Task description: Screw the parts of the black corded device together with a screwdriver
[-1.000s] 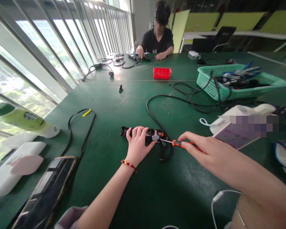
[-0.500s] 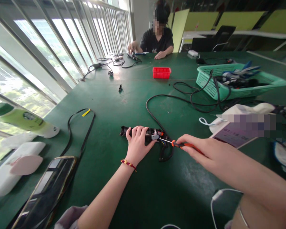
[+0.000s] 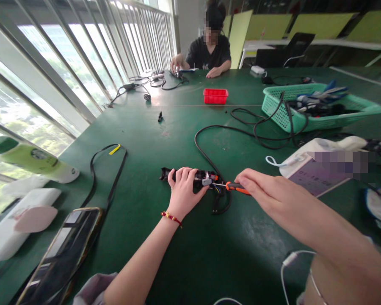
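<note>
My left hand is closed over the body of a black corded device, which lies on the green table. Its right end is opened up, with coloured wires, an orange-red part and a small grey piece exposed. My left thumb reaches close to that grey piece. From the right, my right hand grips the rear of an orange and black screwdriver. The screwdriver's thin shaft points left, and its tip is at the opened end beside the grey piece; exact contact is too small to tell.
A black cable loops toward a green basket of tools. Beyond stand a red bin and a small black part. A phone, strap and bottle lie left; a white device with a screen stands right. A person sits opposite.
My right hand has shifted its grip back along the screwdriver and turned, so more of the handle's front shows. The left hand and the black device have stayed in place.
</note>
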`<action>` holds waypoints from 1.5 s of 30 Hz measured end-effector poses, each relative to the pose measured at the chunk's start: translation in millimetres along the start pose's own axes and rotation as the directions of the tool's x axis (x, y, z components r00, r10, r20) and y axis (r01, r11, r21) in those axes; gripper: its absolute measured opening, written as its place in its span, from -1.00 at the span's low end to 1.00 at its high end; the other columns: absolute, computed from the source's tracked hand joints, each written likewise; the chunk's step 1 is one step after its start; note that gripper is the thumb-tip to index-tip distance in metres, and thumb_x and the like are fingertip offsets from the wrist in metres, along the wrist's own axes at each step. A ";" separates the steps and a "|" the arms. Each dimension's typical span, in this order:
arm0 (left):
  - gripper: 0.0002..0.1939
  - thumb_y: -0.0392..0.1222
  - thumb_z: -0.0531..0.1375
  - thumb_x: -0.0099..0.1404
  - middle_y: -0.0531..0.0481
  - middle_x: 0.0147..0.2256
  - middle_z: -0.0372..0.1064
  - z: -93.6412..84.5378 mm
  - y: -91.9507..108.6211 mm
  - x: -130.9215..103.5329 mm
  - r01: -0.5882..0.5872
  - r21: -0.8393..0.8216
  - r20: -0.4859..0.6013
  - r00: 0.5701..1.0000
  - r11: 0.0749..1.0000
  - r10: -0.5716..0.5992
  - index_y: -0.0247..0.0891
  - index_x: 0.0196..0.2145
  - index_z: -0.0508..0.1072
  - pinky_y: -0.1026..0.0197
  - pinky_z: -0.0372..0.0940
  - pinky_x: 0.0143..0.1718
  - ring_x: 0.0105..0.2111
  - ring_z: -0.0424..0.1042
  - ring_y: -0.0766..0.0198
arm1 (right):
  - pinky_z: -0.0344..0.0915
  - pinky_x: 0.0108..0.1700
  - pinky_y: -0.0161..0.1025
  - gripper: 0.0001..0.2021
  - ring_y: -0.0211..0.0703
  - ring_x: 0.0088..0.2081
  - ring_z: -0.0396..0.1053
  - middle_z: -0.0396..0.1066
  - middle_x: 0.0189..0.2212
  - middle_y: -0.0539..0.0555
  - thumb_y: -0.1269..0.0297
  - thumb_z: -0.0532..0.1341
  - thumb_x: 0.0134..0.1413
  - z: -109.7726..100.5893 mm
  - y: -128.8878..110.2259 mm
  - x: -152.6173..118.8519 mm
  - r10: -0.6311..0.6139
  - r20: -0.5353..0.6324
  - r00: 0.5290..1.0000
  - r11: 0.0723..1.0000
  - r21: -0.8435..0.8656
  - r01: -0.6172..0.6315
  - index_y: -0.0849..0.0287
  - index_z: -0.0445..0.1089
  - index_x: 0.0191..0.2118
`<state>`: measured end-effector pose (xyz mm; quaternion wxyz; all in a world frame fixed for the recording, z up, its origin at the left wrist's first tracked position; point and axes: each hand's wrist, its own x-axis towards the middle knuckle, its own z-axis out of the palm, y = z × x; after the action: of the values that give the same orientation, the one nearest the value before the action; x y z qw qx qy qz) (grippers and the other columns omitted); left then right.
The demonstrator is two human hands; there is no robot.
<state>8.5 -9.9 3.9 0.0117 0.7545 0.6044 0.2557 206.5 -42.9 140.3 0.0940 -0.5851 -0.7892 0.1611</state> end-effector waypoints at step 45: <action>-0.61 0.04 -0.01 0.31 -0.12 -0.04 0.29 -1.8 -0.5 -1.3 -0.010 -0.015 0.047 0.999 1.000 0.011 -0.22 -0.01 0.27 -0.09 -0.25 0.19 0.06 0.14 0.08 | 0.20 -0.56 -0.29 -0.67 -0.12 -0.57 0.39 0.44 -0.56 0.02 0.07 -0.08 0.21 -0.7 1.0 -5.8 0.113 0.058 0.992 0.994 -0.012 -0.113 0.00 0.32 -0.06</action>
<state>7.1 -11.5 4.8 0.0300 0.7634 0.5979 0.2423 209.4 -48.1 140.8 0.0590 -0.6242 -0.7580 0.1798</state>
